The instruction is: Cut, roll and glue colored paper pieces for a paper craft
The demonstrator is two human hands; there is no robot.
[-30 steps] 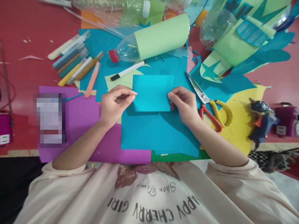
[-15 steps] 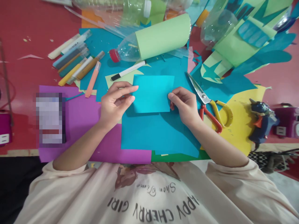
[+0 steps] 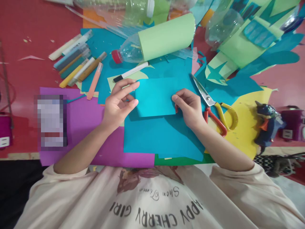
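A small bright blue rectangle of paper (image 3: 156, 97) is raised a little above a larger blue sheet (image 3: 164, 136), its shadow falling below. My right hand (image 3: 188, 106) pinches its right edge between thumb and forefinger. A bit of red shows under those fingertips, too small to name. At the left edge is my left hand (image 3: 119, 103), thumb and forefinger apart, their tips touching or just beside the paper. Scissors (image 3: 209, 101) with one red and one yellow handle lie partly open beside my right hand. A black-capped white marker (image 3: 131, 72) rests beyond my left hand.
Beyond the paper, a plastic bottle (image 3: 130, 49) wrapped in light green paper lies sideways. Several markers (image 3: 73, 58) are grouped at the left, above a phone (image 3: 51, 122) on purple paper (image 3: 85, 117). On the right is a blue glue gun (image 3: 268, 125) beside yellow paper (image 3: 243, 114).
The small blue paper has tilted slightly and shifted a little right and down. My left forefinger has lifted away from its thumb; my right hand keeps its pinch.
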